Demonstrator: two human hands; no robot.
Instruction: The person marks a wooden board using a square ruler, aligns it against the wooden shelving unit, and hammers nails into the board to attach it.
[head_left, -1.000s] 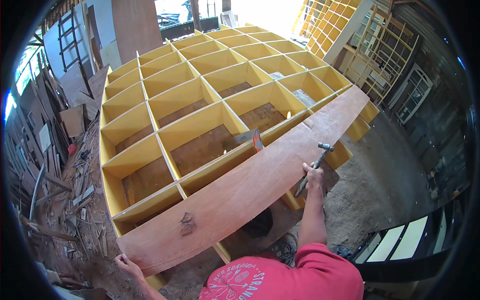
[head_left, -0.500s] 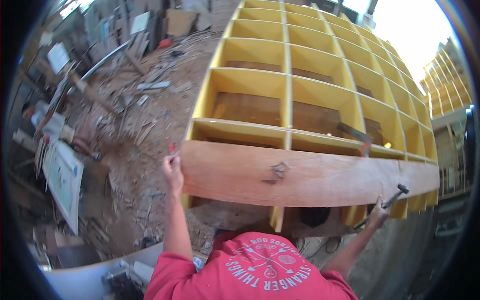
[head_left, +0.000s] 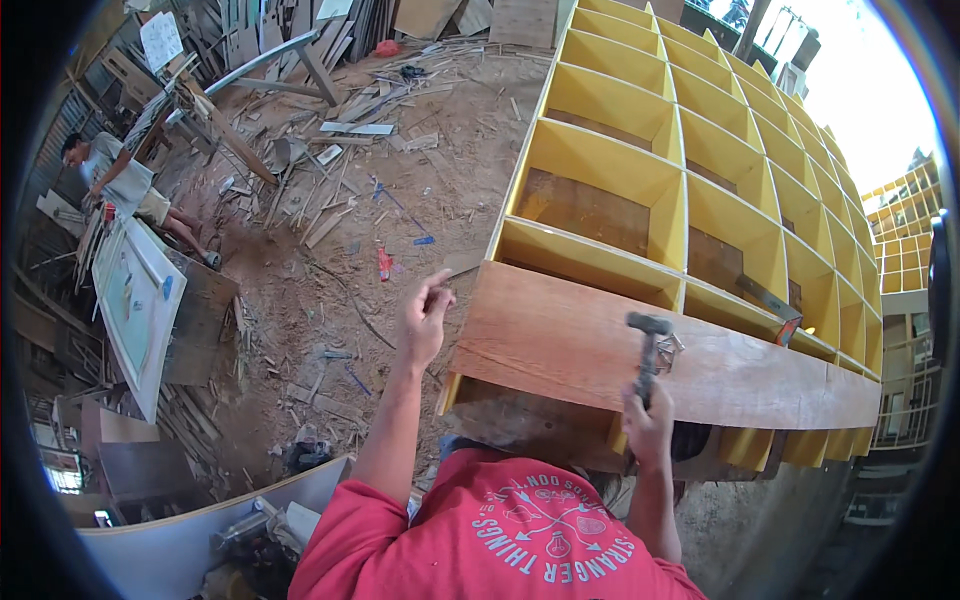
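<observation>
At far left, pale wooden offcuts (head_left: 326, 228) litter the brown dirt floor (head_left: 275, 300); a foot set on one could roll or turn. The bare left hand (head_left: 425, 315) hangs just beside the panel's left end, fingers loosely curled and parted, with nothing visible in them, though something as small as a nail could be hidden. The long reddish-brown plywood panel (head_left: 545, 330) lies along the near edge of the yellow wooden lattice frame (head_left: 665, 225). I cannot tell whether it is fastened; if not, it could slide with no hand steadying that end. The loose heap of thin metal nails (head_left: 669, 347) on it would then scatter. The right hand (head_left: 650, 425) grips the dark-headed hammer (head_left: 648, 355) around its handle; a low swing could knock the nails or dent the wood. Farther right, the grey-bladed, red-handled tool (head_left: 768, 299) leans among the slats and could drop if jolted.
</observation>
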